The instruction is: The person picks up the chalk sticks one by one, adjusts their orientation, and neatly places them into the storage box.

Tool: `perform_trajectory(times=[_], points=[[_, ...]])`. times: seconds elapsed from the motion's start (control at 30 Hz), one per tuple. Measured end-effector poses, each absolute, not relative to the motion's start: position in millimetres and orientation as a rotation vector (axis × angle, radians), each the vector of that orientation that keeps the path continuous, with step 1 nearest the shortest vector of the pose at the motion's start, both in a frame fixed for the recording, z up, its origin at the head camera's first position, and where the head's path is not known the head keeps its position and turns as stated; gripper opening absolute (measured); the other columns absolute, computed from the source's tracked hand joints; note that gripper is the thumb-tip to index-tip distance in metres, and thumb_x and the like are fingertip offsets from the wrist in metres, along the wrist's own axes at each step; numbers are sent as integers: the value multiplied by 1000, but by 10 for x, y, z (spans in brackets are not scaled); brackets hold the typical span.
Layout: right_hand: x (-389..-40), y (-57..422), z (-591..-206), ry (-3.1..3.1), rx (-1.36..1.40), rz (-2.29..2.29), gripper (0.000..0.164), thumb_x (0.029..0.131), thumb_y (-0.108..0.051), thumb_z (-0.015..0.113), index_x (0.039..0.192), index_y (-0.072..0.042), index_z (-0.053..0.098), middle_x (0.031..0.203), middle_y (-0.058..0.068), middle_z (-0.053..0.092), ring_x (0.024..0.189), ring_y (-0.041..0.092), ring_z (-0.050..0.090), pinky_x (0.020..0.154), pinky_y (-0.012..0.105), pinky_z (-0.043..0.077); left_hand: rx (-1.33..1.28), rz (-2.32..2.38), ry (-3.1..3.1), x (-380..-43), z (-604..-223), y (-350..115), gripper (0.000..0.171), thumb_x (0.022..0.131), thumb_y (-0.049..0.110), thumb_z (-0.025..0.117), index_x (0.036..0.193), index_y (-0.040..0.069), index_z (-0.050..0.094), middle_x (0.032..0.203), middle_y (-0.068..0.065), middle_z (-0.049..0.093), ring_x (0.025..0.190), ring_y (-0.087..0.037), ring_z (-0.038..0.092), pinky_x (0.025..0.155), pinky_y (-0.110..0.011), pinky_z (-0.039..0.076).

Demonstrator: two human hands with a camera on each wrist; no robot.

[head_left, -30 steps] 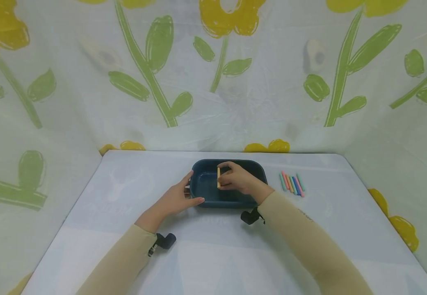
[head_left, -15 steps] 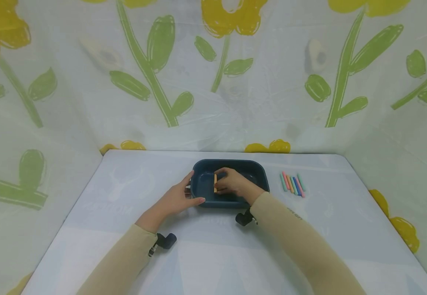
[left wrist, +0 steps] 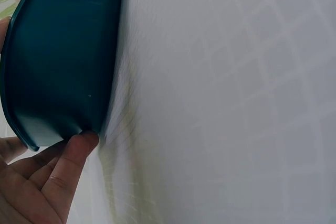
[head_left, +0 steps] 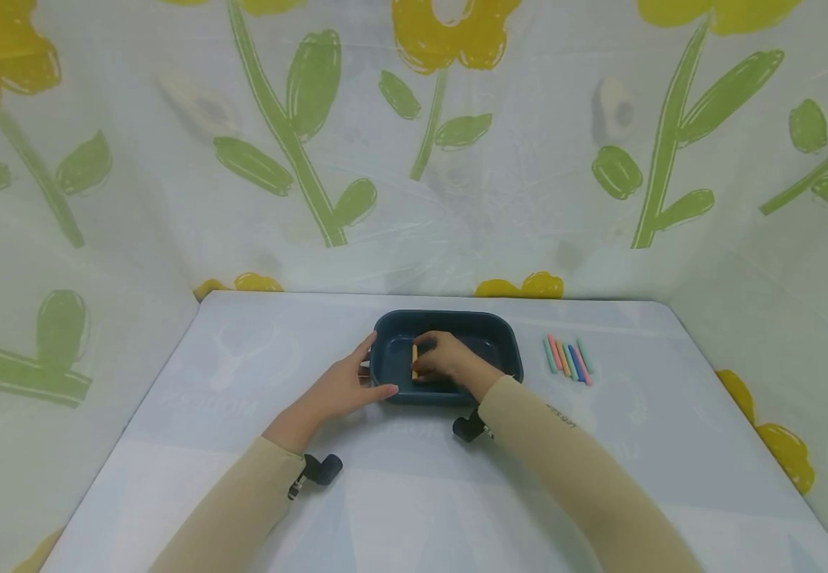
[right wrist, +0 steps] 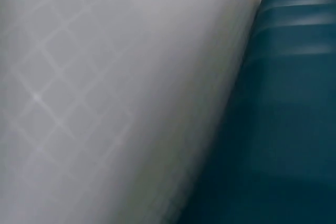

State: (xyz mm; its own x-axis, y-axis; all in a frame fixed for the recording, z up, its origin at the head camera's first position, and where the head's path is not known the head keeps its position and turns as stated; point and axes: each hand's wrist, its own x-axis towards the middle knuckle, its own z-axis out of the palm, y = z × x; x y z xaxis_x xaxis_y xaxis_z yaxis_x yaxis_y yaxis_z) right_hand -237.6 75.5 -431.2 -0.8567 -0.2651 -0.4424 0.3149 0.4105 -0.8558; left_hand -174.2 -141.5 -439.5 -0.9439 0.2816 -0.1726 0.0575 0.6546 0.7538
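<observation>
A dark teal rectangular tray (head_left: pixel 471 398) with rounded corners stands on the table. My left hand (head_left: pixel 338 390) grips its left end, thumb by the front rim and the other fingers along the end wall. The left wrist view shows those fingers (left wrist: pixel 58 182) bent against the tray's outer wall (left wrist: pixel 58 66). Inside the tray, my right hand (head_left: pixel 449 358) pinches an orange chalk stick (head_left: pixel 415 362) between thumb and fingers, low over the tray floor. Only the tray's outer wall (right wrist: pixel 283 119) fills the right wrist view; the right hand is hidden there.
To the right of the tray lies a loose row of several chalk sticks (head_left: pixel 568 360) in green, pink, orange, yellow and blue. The pale table (head_left: pixel 399 485) meets a flower-printed cloth (head_left: pixel 528 199) at the back and sides.
My right hand has gone down and slightly left into the tray with the orange chalk stick. My left hand stays on the tray's left end.
</observation>
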Motion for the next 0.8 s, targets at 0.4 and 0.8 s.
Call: perform_trajectory(times=[0.4,0.8], points=[[-2347,738,-4290,2239,0,-1394,58,86,3,74,140,-3,53,95,16,71,75,20,71,70,32,60,282,1192,2590,-1756,-4406,-1422,106,84,53,76,163,24,12,149,-18,48,127,-30,58,105,-50,45],[-2339,743,-4303,2302,7,-1330,58,84,1,76,139,-5,55,92,14,70,74,22,72,68,32,60,265,1184,2586,-1752,-4395,-1429,107,83,54,77,163,26,11,148,-18,49,127,-31,57,104,-51,45]])
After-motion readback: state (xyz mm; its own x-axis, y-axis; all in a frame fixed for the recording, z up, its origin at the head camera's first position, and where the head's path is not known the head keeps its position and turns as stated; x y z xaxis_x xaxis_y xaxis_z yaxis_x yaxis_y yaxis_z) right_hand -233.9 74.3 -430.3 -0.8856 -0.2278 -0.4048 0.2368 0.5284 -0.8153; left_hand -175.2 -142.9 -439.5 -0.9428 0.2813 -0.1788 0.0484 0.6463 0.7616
